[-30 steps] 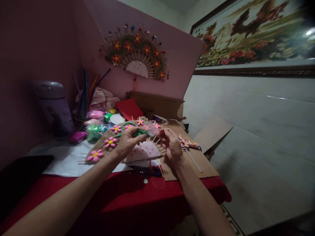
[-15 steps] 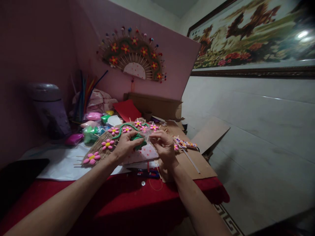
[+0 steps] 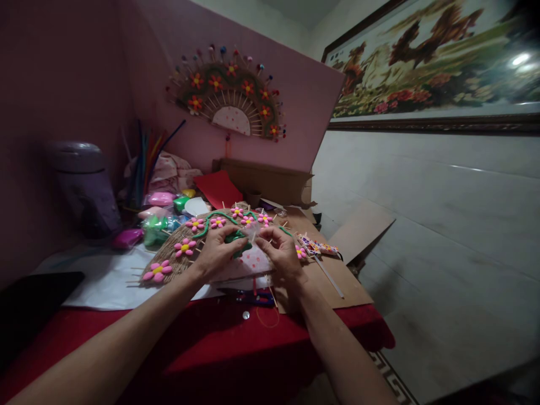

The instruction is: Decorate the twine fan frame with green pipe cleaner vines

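Observation:
My left hand is closed on a clear bag of green clay, above the middle of a twine-covered fan. Close to its right, my right hand pinches the clear plastic end of the same bag. The fan lies under both hands, with pink flowers that have yellow centres, a wavy green strip and thin sticks along its edge. Its white, red-dotted lower part shows below my hands; the hands hide some of the fan's middle.
Bagged clay lies at the left beside a tumbler. Blue-handled scissors and a small shiny disc are near the front of the red cloth. Cardboard lies right; a finished fan hangs behind.
My right hand has shifted slightly down and left, its fingers now lower on the plastic. More of the green strip shows behind it. The left hand has barely moved.

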{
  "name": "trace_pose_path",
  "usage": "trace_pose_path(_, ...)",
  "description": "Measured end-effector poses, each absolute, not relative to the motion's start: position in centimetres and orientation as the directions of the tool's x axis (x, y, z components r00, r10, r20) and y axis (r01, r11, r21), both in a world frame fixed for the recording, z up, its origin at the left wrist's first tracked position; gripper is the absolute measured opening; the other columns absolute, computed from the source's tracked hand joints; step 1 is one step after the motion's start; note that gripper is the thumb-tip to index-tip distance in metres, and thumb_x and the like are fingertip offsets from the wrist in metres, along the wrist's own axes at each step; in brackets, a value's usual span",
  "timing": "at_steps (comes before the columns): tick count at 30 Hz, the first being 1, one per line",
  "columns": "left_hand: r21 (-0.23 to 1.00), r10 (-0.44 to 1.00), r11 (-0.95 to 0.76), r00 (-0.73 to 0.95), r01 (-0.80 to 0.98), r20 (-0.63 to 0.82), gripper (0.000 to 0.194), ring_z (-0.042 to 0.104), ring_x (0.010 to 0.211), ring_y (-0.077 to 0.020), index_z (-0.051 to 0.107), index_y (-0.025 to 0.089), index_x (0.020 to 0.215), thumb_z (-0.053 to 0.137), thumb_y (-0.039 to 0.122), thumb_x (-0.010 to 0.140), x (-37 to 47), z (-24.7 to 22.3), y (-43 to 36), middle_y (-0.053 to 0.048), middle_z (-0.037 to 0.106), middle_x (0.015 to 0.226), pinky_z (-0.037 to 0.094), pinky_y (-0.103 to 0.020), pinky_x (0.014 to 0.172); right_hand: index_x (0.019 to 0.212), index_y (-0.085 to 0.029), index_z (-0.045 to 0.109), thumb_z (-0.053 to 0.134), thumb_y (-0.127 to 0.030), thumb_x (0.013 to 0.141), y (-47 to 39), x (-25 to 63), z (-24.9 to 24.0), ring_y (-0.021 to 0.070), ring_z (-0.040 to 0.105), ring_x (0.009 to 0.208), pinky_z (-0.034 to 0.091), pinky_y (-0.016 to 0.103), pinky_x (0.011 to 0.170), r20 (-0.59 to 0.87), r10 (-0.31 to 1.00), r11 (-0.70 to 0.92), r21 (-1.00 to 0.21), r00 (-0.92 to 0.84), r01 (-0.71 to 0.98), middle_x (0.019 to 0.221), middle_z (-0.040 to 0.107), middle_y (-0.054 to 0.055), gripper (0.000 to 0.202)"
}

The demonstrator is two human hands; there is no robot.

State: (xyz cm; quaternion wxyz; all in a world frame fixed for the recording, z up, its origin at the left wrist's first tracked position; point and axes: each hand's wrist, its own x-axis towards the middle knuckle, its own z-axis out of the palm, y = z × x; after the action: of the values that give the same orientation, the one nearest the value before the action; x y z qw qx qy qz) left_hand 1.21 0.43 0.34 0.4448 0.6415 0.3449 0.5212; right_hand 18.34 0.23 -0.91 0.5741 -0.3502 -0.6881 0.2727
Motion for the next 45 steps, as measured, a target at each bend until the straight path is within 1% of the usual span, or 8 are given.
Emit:
trace_pose_path(6,0.91,0.854,-0.413,0.331,-0.034,0.4,0.024,0.051,0.058,-0.0084,0.065,0.013,0.084,0.069,0.033,0.07,1.5,0.5,0.2,0.001,0.059,0.069,0.04,-0.021,0.053,0.086,-0.022,0.066,0.069,-0.033,0.074,0.2,18.3,-0.6,0.0157,0.056,0.081,0.044,0.029,0.073,0.579,0.807,0.588,-0.806,-0.118,0.067,0.087,0.062,0.001,0.017)
trace_pose_path(11,0.94,0.911,-0.27,0.26,-0.208,0.32,0.038,0.056,0.059,-0.0105,0.059,0.014,0.094,0.075,0.032,0.064,1.7,0.6,0.2,0.0,0.062,0.07,0.043,-0.022,0.054,0.059,-0.019,0.062,0.071,-0.036,0.072,0.0,18.4,-0.4,0.0106,0.046,0.059,0.038,0.024,0.054,0.543,0.837,0.547,-0.834,-0.075,0.072,0.063,0.053,-0.001,0.023)
trace_pose_path(16,0.923,0.915,-0.244,0.246,-0.296,0.321,0.034,0.057,0.059,-0.0108,0.06,0.013,0.088,0.074,0.036,0.067,1.5,0.4,0.8,-0.002,0.064,0.073,0.042,-0.021,0.052,0.092,-0.022,0.073,0.07,-0.039,0.073,0.0,18.4,-0.5,0.0074,0.042,0.051,0.032,0.022,0.043,0.44,0.894,0.44,-0.898,-0.083,-0.021,0.074,0.063,0.0,0.025)
trace_pose_path(18,0.925,0.908,-0.259,0.258,-0.278,0.331,0.032,0.054,0.056,-0.0095,0.061,0.013,0.085,0.073,0.036,0.068,1.3,0.4,0.9,-0.001,0.062,0.07,0.04,-0.021,0.05,0.102,-0.025,0.071,0.07,-0.038,0.073,-0.1,18.2,-0.6,0.0088,0.049,0.056,0.038,0.022,0.047,0.417,0.9,0.413,-0.909,-0.124,-0.054,0.085,0.068,0.002,0.032)
trace_pose_path(21,0.931,0.902,-0.262,0.278,-0.255,0.33,0.031,0.053,0.056,-0.0094,0.061,0.012,0.085,0.073,0.036,0.068,1.2,0.3,0.9,0.0,0.06,0.068,0.04,-0.021,0.05,0.099,-0.027,0.072,0.072,-0.035,0.071,-0.3,18.0,-0.7,0.0151,0.06,0.077,0.049,0.028,0.063,0.438,0.889,0.429,-0.899,-0.136,-0.09,0.095,0.07,0.003,0.029)
trace_pose_path(26,0.931,0.908,-0.266,0.259,-0.249,0.329,0.033,0.053,0.056,-0.009,0.061,0.013,0.087,0.071,0.04,0.071,1.3,0.2,0.8,0.0,0.06,0.07,0.04,-0.02,0.051,0.095,-0.028,0.073,0.073,-0.033,0.07,-0.2,17.8,-0.7,0.0177,0.062,0.091,0.05,0.034,0.08,0.476,0.871,0.468,-0.879,-0.119,-0.089,0.1,0.07,0.003,0.025)
trace_pose_path(35,0.924,0.906,-0.293,0.237,-0.246,0.35,0.031,0.046,0.045,-0.0069,0.06,0.013,0.081,0.069,0.042,0.072,1.0,0.8,0.8,0.002,0.054,0.059,0.036,-0.019,0.041,0.106,-0.026,0.069,0.073,-0.033,0.069,-0.5,17.3,-1.2,0.01,0.052,0.061,0.043,0.022,0.052,0.42,0.893,0.402,-0.906,-0.164,-0.131,0.077,0.064,-0.001,0.038)
trace_pose_path(45,0.924,0.907,-0.31,0.222,-0.225,0.358,0.03,0.043,0.046,-0.0068,0.057,0.014,0.075,0.068,0.042,0.071,1.6,0.8,0.0,0.004,0.049,0.057,0.034,-0.019,0.041,0.078,-0.023,0.064,0.074,-0.034,0.068,-0.3,16.8,-1.4,0.012,0.053,0.069,0.045,0.024,0.061,0.521,0.838,0.503,-0.853,-0.164,-0.139,0.077,0.057,-0.002,0.018)
